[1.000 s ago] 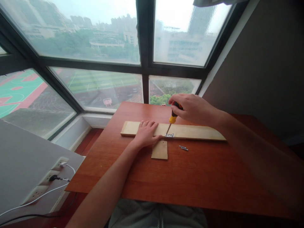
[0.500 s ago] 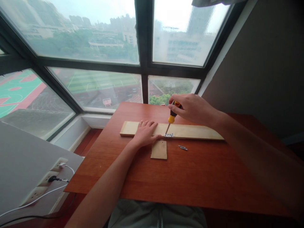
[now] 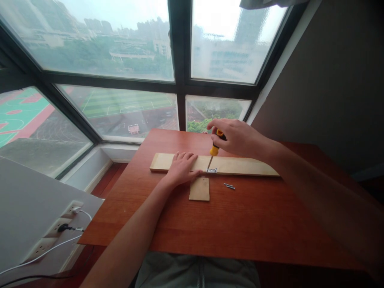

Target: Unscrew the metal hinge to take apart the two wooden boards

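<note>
A long pale wooden board (image 3: 240, 165) lies across the table. On its near edge sits a small silver metal hinge or bracket (image 3: 211, 171). My right hand (image 3: 228, 136) is closed round the handle of a yellow and black screwdriver (image 3: 214, 151), which leans slightly, its tip down at the left end of the metal piece. My left hand (image 3: 182, 168) lies flat on the board just left of the metal piece, fingers stretched out, thumb towards it. Close below that thumb is a small rectangular wooden piece (image 3: 199, 190) with a hole near its top edge.
Two screws (image 3: 229, 186) lie on the reddish-brown table (image 3: 234, 224), right of the small wooden piece. Large windows (image 3: 120, 108) rise behind the table. Wall sockets (image 3: 58, 228) with plugged-in cables are at the lower left.
My right hand's fingers have loosened and shifted a little on the screwdriver handle. The tip stays at the metal piece and my left hand keeps its place; the whole view shifts slightly.
</note>
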